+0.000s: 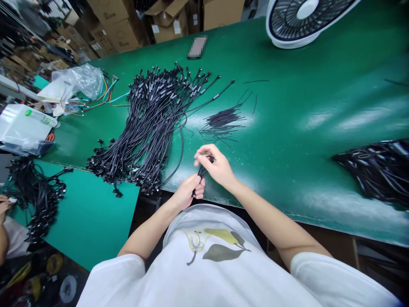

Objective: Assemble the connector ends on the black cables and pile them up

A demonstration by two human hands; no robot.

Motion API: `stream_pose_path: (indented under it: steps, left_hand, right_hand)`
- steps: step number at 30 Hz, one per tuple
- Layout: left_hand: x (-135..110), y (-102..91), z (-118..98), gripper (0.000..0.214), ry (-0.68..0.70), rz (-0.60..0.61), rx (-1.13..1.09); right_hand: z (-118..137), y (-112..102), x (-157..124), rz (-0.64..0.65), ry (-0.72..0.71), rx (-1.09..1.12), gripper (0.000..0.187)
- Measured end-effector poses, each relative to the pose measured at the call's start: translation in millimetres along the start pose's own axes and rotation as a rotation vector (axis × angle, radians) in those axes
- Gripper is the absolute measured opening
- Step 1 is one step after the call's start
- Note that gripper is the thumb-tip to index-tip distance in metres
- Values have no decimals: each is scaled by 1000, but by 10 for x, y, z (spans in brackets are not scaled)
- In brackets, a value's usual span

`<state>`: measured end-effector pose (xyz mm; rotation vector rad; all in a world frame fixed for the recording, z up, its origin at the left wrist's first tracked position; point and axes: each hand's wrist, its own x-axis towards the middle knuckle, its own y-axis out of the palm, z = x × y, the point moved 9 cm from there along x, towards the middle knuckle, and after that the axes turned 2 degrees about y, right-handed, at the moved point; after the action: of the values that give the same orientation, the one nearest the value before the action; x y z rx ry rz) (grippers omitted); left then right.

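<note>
Near the front edge of the green table, my left hand (pixel 189 190) is closed around a coiled black cable (pixel 202 171). My right hand (pixel 214 163) is bent over the upper end of that cable, thumb and fingertips drawn together; what lies between the fingertips is too small to make out. A large heap of black cables (pixel 150 123) with connectors at both ends spreads to the left of my hands. Just beyond my hands lies a loose pile of thin black ties (pixel 223 119).
A white fan (pixel 294 21) stands at the back right, and a phone (pixel 197 47) lies at the back. Bagged cables (pixel 380 170) rest at the right. On the left are a white box (pixel 25 123), a plastic bag (pixel 79 81), and another person's hand (pixel 4 207) beside more cables (pixel 35 196).
</note>
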<state>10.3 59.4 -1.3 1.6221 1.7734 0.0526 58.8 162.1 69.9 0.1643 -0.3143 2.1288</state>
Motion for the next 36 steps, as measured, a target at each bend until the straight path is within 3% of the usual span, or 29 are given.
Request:
stream_pose_path:
  steps: [2, 4, 6, 9, 15, 19, 21, 22, 23, 25, 27, 30, 33, 36]
  left_hand:
    - [24, -85, -15, 43, 20, -18, 152]
    - [35, -150, -64, 40, 43, -31, 399]
    - [29, -163, -115, 33, 63, -10, 661]
    - [6, -148, -111, 28, 67, 53, 887]
    - [25, -177, 13, 25, 4, 92, 903]
    - [38, -66, -45, 25, 81, 130, 1003]
    - [47, -75, -23, 29, 54, 104, 941]
    - [55, -107, 3, 32, 23, 69, 855]
    - [63, -142, 34, 36, -4, 31, 746]
    - [82, -187, 87, 41, -24, -26, 520]
    - [101, -186, 107, 44, -8, -43, 385]
    - [108, -176, 74, 45, 24, -66, 329]
    - [92, -205, -33, 44, 73, -124, 284]
    - [92, -205, -134, 41, 113, -153, 204]
  right_hand:
    - [200, 20, -124, 128, -226, -330, 24]
    - [256, 160, -324, 334, -407, -671, 26]
    - [139, 278, -506, 525, -468, -926, 26]
    - [-57, 326, -635, 635, -473, -1133, 26]
    - [-192, 432, -772, 800, -534, -1056, 27]
    - [-383, 230, -569, 890, -322, -772, 19]
    - [-570, -167, -142, 778, -117, -568, 25]
    - [-699, -505, 178, 592, 7, -523, 32]
    - [-817, -964, 509, 294, 122, -522, 39]
    - [-952, -1530, 958, 63, 159, -550, 48]
    - [-1000, -1913, 1261, -143, 135, -523, 48]
    - [-1024, -2055, 1459, -268, 50, -406, 41]
    - [-1093, -1964, 1456, -176, 80, -393, 36]
    - [-1089, -1928, 1200, -154, 168, -469, 30]
